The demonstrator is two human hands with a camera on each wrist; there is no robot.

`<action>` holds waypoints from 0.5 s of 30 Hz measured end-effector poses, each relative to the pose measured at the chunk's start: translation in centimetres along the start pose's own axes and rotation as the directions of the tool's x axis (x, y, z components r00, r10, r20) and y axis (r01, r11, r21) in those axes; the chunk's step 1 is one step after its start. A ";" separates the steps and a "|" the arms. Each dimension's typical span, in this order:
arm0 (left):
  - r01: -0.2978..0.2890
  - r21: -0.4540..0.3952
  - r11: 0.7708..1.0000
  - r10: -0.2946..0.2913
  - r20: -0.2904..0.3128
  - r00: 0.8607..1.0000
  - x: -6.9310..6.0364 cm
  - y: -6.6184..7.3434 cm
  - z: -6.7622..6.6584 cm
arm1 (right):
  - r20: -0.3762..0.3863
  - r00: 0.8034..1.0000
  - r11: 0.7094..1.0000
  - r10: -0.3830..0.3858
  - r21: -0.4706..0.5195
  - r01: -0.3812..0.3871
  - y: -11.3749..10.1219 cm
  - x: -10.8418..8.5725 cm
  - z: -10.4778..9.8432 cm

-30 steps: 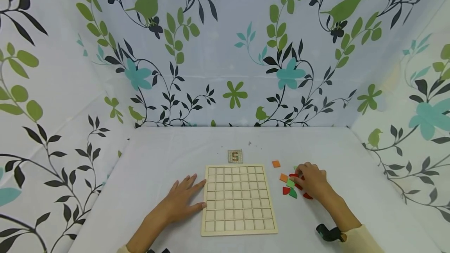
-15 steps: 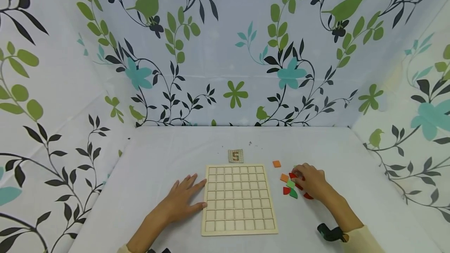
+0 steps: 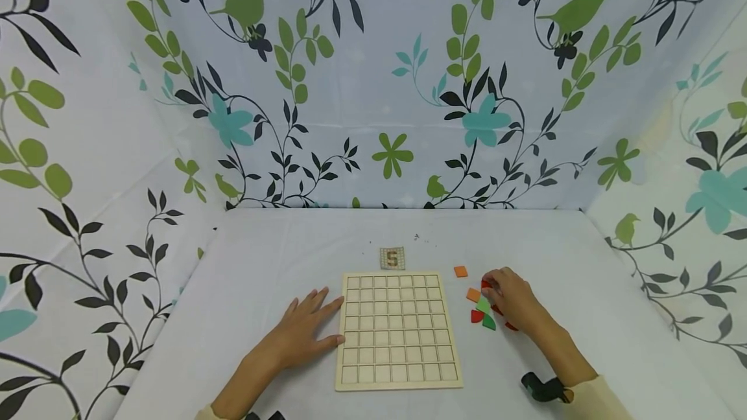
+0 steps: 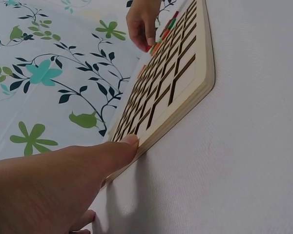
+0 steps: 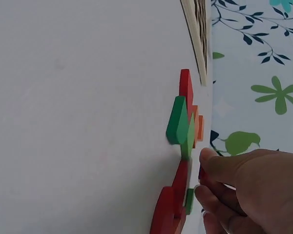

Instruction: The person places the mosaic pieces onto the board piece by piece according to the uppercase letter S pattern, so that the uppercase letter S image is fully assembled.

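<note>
My right hand (image 3: 513, 298) pinches a red flat tile (image 5: 201, 174) between thumb and fingertips, just above the loose tiles. Under and beside it lie a light green square (image 3: 483, 304), a dark green rounded tile (image 3: 489, 322), a red rounded tile (image 3: 477, 316) and an orange square (image 3: 473, 294). More red tiles are partly hidden by the hand. My left hand (image 3: 303, 334) lies spread on the table, its thumb and a fingertip touching the left edge of a wooden grid board (image 3: 395, 323). In the left wrist view, the thumb (image 4: 129, 141) meets the board's rim.
A small square piece (image 3: 392, 258) marked with an S-like figure lies behind the board. Another orange square (image 3: 461, 271) sits apart, right of the board's far corner. A black strap piece (image 3: 543, 387) is at the right wrist. Patterned cloth (image 3: 385, 83) surrounds the white table.
The right hand has shifted slightly away from me and lifted a red tile from the pile. The left hand and the board hold the same position.
</note>
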State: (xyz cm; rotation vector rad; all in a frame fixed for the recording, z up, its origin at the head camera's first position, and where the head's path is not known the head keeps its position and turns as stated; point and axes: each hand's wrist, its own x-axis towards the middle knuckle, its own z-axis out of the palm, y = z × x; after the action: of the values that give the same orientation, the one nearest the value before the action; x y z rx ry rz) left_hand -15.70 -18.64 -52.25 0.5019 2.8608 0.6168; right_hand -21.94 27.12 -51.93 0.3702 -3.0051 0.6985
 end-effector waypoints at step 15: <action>-0.010 -0.009 1.000 0.010 -0.017 1.000 -0.1 -0.1 0.0 | 0.042 0.999 0.982 -0.016 0.189 0.007 -9.8 2.6 3.3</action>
State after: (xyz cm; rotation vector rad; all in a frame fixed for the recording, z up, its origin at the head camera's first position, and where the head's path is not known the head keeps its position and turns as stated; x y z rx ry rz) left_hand -15.67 -18.72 -52.27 0.5117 2.8718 0.6387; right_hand -22.04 16.55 -50.39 0.4140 -2.9820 0.9908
